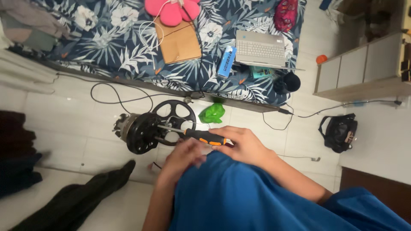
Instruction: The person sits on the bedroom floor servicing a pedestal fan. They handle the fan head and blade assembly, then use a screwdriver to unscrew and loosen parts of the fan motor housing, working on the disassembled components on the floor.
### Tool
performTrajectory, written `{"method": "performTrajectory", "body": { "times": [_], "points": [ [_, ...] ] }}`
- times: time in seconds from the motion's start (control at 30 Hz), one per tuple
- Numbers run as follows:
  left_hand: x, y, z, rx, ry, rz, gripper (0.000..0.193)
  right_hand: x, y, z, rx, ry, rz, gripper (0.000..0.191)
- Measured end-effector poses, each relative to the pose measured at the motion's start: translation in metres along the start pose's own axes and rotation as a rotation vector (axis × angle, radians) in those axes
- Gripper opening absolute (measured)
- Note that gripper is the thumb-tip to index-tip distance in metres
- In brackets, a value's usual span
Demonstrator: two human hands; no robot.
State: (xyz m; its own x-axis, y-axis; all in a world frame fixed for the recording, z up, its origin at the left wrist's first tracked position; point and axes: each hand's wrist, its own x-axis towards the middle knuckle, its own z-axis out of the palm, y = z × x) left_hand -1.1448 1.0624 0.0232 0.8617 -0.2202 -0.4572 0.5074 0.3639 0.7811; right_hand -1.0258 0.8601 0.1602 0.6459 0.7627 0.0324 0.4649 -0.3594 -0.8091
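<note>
— What is blurred or covered?
— The left hand [185, 157] is smeared by motion, and its fingers cannot be told apart. The screwdriver [199, 135] tip is lost against the black motor housing [139, 132].
— And cut off?
— The laptop [261, 49] screen is hidden.

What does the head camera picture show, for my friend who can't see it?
A person's right hand holds an orange-and-black screwdriver against a black round motor part on the tiled floor, with the left hand close by. Behind lies a leaf-patterned mattress with a laptop.
</note>
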Motion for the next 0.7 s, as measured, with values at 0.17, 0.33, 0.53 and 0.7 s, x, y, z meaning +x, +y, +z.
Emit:
{"method": "performTrajectory", "body": {
  "times": [0.17, 0.33, 0.53, 0.7],
  "points": [
    [-0.078, 0.071, 0.006, 0.947, -0.044, -0.169, 0.046, 0.002, 0.004, -0.002, -0.021, -0.046, 0.025, 0.049],
    [-0.11, 0.125, -0.015, 0.722, 0.77, 0.143, 0.027, 0.006, 0.003, -0.001, -0.017, -0.105, 0.152, 0.051],
    [-0.081, 0.121, -0.025, 0.969, 1.167, 0.49, 0.028, 0.005, 0.006, 0.0, -0.03, -0.074, 0.051, 0.051],
    [-0.073, 0.107, -0.03, 1.062, 1.203, 0.516, 0.024, 0.0, 0.013, 0.004, -0.065, -0.048, -0.013, 0.053]
  ]
}}
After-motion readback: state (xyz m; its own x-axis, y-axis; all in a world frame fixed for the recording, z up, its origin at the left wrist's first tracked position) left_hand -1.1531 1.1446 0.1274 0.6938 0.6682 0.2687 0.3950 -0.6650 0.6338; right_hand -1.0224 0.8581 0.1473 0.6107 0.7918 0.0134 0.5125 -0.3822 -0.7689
